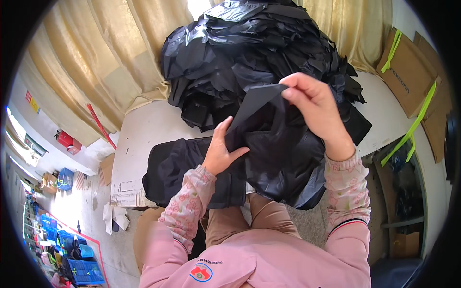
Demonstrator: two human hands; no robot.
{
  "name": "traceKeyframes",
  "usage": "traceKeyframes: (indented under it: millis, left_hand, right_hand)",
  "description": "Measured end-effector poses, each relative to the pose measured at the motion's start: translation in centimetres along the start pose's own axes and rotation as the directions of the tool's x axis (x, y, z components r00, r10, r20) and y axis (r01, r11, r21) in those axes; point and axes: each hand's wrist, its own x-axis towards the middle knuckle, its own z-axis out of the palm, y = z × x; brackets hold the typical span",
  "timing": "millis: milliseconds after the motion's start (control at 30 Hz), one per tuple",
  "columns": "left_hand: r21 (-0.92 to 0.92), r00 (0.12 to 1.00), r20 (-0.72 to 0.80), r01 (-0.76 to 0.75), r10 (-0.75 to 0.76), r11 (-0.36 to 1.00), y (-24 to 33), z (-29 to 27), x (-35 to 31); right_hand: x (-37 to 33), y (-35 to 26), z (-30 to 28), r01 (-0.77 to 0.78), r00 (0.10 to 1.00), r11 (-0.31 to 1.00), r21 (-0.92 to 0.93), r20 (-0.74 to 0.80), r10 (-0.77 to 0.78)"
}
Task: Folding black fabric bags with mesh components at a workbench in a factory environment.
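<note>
My right hand (312, 103) pinches the upper corner of a black fabric piece (257, 104), holding it raised above the table. Its upper part is a stiff-looking, matte folded strip; below hangs a shinier, thin black sheet (288, 158) that drapes over the table's front edge toward my lap. My left hand (222, 151) is at the piece's left edge, thumb on the front, fingertips partly behind the strip. Under and beside my left wrist lies a stack of matte black fabric pieces (175, 158) with rounded corners.
A large heap of black sheets (254, 53) fills the back of the white table (139, 125). Brown cardboard sheets (408, 72) with yellow-green straps lean at the right. Beige curtains (110, 53) hang behind. Blue crates (86, 271) stand on the floor at the far left.
</note>
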Motion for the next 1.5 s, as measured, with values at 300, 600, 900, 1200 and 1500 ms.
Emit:
traceKeyframes:
  millis: [300, 600, 900, 1200, 1500]
  left_hand:
    - [-0.493, 0.921, -0.012, 0.333, -0.389, 0.803, -5.8, -3.1, 0.2]
    - [-0.454, 0.989, -0.090, 0.065, -0.118, 0.889, 4.8, -2.2, 2.5]
    - [-0.601, 0.979, 0.088, 0.198, -0.181, 0.775, 3.9, 0.4, -2.8]
    - [-0.338, 0.930, 0.358, 0.047, 0.083, 0.940, -0.1, -0.7, -3.3]
    - [-0.692, 0.939, 0.278, 0.342, -0.203, 0.636, -0.5, -2.5, -2.3]
  right_hand:
    - [-6.5, 1.8, -8.3, -0.181, 0.979, 0.967, 0.181, -0.055, 0.194]
    - [-9.8, 4.6, 2.7, -0.316, 0.866, 0.946, 0.072, 0.430, 0.256]
    - [-10.1, 7.8, 10.9, -0.381, 0.913, 0.845, 0.376, 0.007, 0.409]
    - [-9.9, 4.5, 7.9, -0.464, 0.859, 0.541, 0.701, 0.208, 0.467]
    - [-11.9, 4.9, 0.8, -0.023, 0.883, 0.882, -0.470, 0.404, 0.238]
